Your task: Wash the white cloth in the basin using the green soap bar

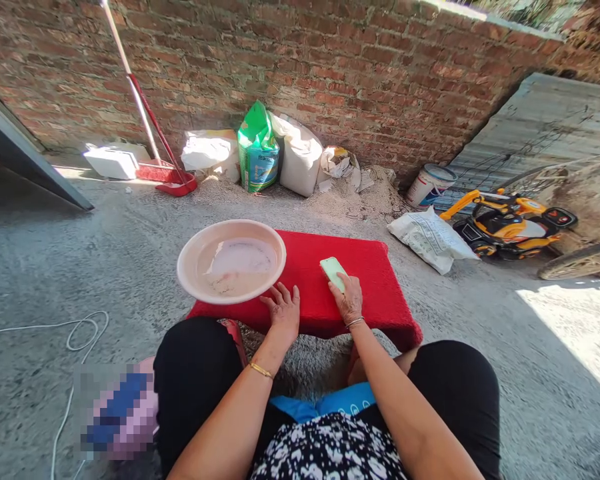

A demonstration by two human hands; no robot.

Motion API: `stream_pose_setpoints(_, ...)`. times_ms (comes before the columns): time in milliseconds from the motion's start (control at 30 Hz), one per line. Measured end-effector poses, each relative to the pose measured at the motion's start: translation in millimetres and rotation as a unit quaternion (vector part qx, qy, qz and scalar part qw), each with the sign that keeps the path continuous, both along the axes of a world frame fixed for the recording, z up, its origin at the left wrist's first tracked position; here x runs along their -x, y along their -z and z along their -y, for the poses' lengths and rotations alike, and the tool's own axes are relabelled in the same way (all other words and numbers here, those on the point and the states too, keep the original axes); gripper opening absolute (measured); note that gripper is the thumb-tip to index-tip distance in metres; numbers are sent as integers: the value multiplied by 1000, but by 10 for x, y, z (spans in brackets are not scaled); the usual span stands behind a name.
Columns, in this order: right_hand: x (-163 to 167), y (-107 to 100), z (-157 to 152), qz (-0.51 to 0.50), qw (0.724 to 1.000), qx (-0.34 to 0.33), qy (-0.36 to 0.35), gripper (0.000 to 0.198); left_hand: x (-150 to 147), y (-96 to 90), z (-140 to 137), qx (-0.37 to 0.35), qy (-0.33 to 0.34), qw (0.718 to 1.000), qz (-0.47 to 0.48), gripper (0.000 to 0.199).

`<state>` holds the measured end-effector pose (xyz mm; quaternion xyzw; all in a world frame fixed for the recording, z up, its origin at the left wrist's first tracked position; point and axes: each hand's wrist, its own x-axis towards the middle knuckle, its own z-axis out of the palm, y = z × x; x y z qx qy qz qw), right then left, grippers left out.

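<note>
A red cloth (330, 248) covers a low table or stool in front of my knees. My right hand (351, 300) is closed around a pale green oblong block (333, 271), which rests against the cloth; its underside is hidden, so I cannot tell its exact kind. Fingers spread, my left hand (283, 308) lies on the cloth's near edge beside a pale pink basin (190, 283). Its fingertips are close to the basin's rim; whether they touch it I cannot tell. Cloudy water stands in the basin, which overhangs the cloth's left end.
Sacks (300, 157), a green bag (258, 153) and a red dustpan (180, 185) stand along the brick wall (330, 67). To the right are a bucket (430, 187), a white bag (427, 237) and a yellow toy excavator (515, 223). A white cable (87, 340) loops over the floor at left.
</note>
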<state>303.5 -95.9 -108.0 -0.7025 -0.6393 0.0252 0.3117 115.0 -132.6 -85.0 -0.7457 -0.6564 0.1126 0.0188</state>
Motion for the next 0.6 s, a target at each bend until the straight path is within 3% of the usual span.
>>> stream_pose_setpoints(67, 43, -22, 20, 45, 998, 26, -28, 42, -2, 14, 0, -2, -4, 1000, 5, 69)
stream_pose_setpoints(267, 75, -44, 17, 33, 988, 41, 142, 43, -32, 43, -6, -14, -22, 999, 36, 59)
stream_pose_setpoints(600, -3, -36, 7, 21, 991, 33, 129, 44, -91, -40, 9, -16, -40, 993, 106, 57)
